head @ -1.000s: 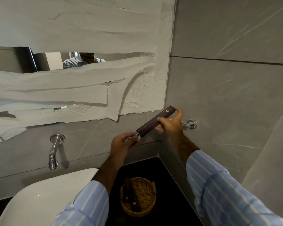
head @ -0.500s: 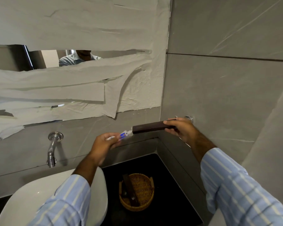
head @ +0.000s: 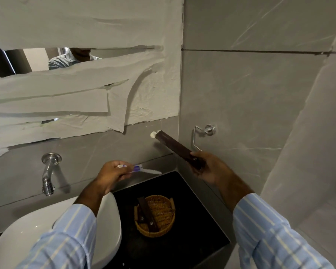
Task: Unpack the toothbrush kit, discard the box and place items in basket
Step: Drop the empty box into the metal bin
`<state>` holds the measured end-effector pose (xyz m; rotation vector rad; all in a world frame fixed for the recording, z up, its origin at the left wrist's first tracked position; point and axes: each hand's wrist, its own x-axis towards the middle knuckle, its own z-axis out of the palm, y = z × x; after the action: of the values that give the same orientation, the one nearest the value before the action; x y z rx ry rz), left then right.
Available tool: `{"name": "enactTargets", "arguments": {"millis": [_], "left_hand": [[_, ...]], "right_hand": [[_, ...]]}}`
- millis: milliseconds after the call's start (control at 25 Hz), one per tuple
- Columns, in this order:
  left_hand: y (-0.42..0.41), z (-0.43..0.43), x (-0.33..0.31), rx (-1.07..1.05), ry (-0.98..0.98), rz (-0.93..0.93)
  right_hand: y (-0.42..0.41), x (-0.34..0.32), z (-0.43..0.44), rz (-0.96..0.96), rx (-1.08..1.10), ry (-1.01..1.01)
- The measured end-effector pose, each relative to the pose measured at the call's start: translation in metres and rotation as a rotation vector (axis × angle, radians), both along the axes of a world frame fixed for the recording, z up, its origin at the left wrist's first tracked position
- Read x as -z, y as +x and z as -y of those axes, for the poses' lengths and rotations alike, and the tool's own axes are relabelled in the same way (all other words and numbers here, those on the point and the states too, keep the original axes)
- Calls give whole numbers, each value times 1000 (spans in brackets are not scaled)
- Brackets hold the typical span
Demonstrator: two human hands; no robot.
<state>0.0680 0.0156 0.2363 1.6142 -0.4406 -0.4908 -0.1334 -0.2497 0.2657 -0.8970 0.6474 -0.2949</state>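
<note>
My right hand (head: 209,168) grips the lower end of a long dark brown box (head: 175,147), which tilts up to the left; something white pokes out of its open top end. My left hand (head: 113,173) holds a small white and blue toothpaste tube (head: 142,169), fully out of the box and level above the counter. Below both hands a round wicker basket (head: 163,230) stands on the black counter (head: 198,220). Two dark brown boxes (head: 146,213) lie inside the basket, leaning on its left rim.
A white basin (head: 17,239) sits left of the basket, with a chrome wall tap (head: 49,171) above it. A chrome holder (head: 202,134) sticks out of the right wall near the box. Torn paper covers most of the mirror (head: 76,78).
The toothpaste tube has come out of the box in my left hand, which moved left and down. My right hand shifted to the box's lower end and tilted its open end up-left.
</note>
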Motion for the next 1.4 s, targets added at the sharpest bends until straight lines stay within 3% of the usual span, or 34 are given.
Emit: {"name": "enactTargets", "arguments": {"millis": [80, 240, 400, 760, 1040, 1400], "left_hand": [[-17, 14, 5, 130, 102, 40], [-54, 57, 14, 310, 105, -88], [-79, 95, 26, 442, 146, -92], [-155, 164, 78, 716, 468, -15], [-229, 202, 126, 890, 627, 67], [-303, 236, 213, 1075, 766, 322]], "right_hand": [[-12, 16, -9, 4, -8, 33], [-40, 56, -20, -14, -57, -41], [-82, 88, -21, -109, -119, -191], [-192, 144, -7, -389, -184, -457], [-283, 208, -5, -575, -81, -414], [-351, 309, -9, -871, 80, -333]]}}
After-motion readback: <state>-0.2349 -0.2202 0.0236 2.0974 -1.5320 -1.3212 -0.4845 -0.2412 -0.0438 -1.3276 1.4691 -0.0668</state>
